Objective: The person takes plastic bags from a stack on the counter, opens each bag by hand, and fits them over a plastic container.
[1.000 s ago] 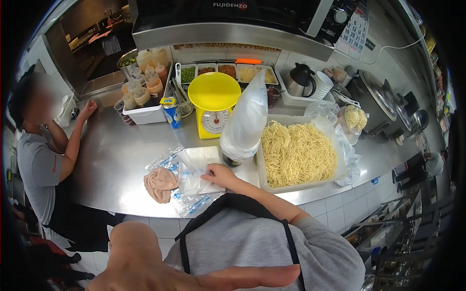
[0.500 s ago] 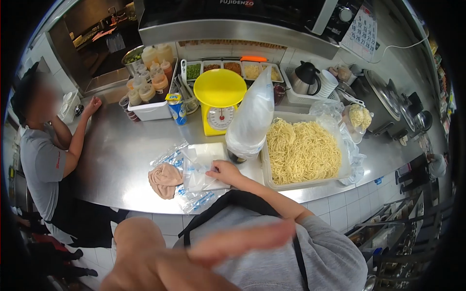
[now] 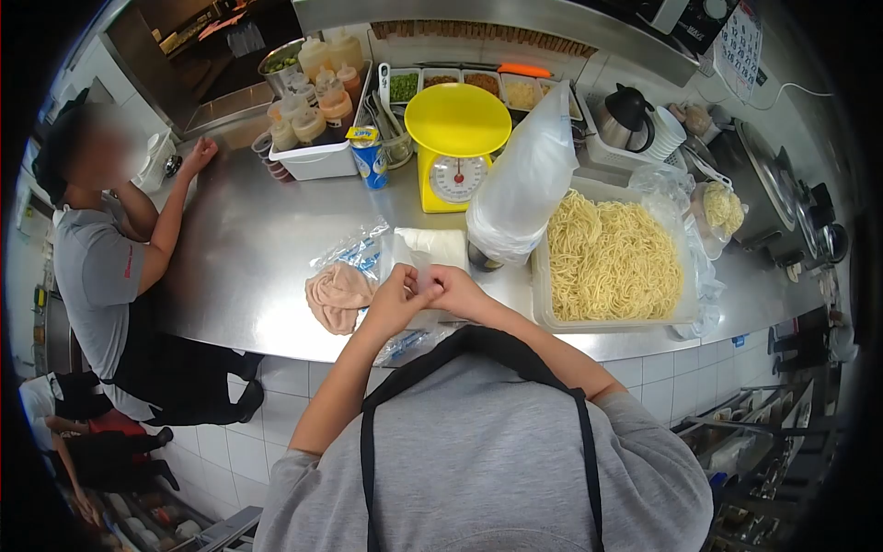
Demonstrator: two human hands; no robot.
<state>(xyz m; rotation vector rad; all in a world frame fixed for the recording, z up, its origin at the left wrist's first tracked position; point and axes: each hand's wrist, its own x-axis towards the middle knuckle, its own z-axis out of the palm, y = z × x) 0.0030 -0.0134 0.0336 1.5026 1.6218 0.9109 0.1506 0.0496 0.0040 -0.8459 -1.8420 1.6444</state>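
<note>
My left hand (image 3: 399,300) and my right hand (image 3: 454,291) meet over the counter. Fingers of both are pinched on a thin clear plastic bag (image 3: 422,275) between them. Just behind lies a stack of white plastic bags (image 3: 440,243), partly covered by my hands. To the left of my left hand is a crumpled pinkish cloth (image 3: 337,298), resting beside clear wrapping with blue print (image 3: 364,245). Right of the stack stands a tall whitish plastic sleeve (image 3: 522,175) over a dark-based holder. A big tub of yellow noodles (image 3: 614,262) sits to the right of my right hand.
A yellow weighing scale (image 3: 457,175) stands behind the stack. Sauce bottles (image 3: 317,101) fill a white bin near a blue-and-yellow can (image 3: 370,161). Topping trays (image 3: 478,85) line the back. At the left, another person (image 3: 110,248) leans on the steel counter (image 3: 230,267).
My left hand has come down from near the camera to join my right hand at the bag, and both now pinch it. The view has shifted.
</note>
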